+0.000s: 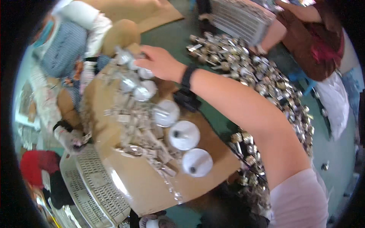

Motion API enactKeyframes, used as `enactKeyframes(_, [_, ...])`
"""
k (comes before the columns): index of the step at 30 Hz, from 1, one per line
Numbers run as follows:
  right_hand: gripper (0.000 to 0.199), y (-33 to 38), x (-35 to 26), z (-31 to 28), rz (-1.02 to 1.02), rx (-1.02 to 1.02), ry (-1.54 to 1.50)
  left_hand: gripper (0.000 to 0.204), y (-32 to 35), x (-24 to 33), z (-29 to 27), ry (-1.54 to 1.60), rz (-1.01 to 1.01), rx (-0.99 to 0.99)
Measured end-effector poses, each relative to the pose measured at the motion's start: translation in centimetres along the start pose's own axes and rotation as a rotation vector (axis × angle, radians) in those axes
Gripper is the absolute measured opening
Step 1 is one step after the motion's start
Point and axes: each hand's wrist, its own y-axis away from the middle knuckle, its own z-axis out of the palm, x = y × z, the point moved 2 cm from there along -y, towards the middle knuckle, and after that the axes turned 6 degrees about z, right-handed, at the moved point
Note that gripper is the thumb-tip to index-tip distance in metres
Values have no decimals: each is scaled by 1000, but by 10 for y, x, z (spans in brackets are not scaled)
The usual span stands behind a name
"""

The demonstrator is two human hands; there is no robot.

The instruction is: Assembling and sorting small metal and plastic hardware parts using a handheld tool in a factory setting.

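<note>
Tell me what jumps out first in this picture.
A row of round white discs runs down the middle of a cardboard sheet, beside a heap of small silvery parts. The right hand reaches across to the heap's far end. On the green floor to the right, a long bank of shiny metal pieces curves along.

Heap of metal fittings (pixel 262 79) on green floor (pixel 334 152) — white perforated crate (pixel 95 182) lower left.
</note>
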Motion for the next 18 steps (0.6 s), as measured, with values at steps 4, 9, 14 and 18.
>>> enactKeyframes(4, [41,14,13,-13,-143,121,-76,30,-14,0,7,-38,12,21])
enactKeyframes(9, [30,102,64,-110,256,62,341,29,-22,1,12,-73,-2,25])
enactKeyframes(14, [16,287,150,-173,786,-476,657,29,-31,-1,16,-100,-14,22])
enactKeyframes(18, [12,377,146,-161,533,-608,1148,29,-35,3,21,-121,-30,21])
